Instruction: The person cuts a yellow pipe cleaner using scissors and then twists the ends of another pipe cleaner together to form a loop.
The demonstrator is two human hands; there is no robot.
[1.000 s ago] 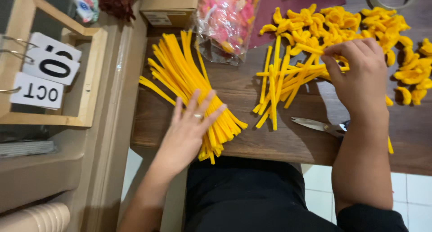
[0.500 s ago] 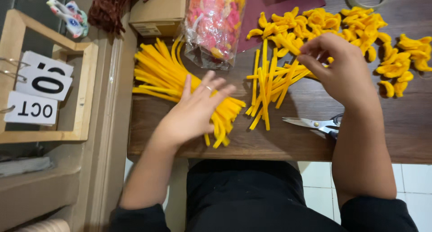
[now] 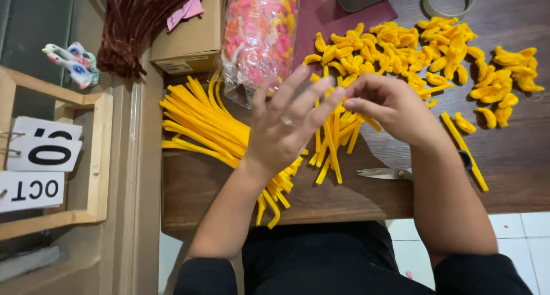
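Yellow short stems (image 3: 335,140) lie in a loose heap on the wooden table (image 3: 515,157), just under both hands. The right hand (image 3: 395,109) hovers over the top of this heap with its fingers curled and thumb and forefinger pressed together at the tips; whether a stem sits in that pinch cannot be told. The left hand (image 3: 286,129) is raised over the heap's left edge, palm down, fingers spread and holding nothing, a ring on one finger.

Left of the heap lies a bundle of long stems (image 3: 200,126), fanned out across the table's left end, some ends passing under the left wrist. Beyond the hands, many small curled pieces (image 3: 424,48) of the same yellow are scattered toward the far right. One single long stem (image 3: 464,152) lies slanted beside the right forearm, and scissors (image 3: 384,173) rest near the table's front edge, partly hidden by that forearm. A clear bag (image 3: 258,37) of pink and orange bits stands behind the left hand, beside a cardboard box (image 3: 189,43).
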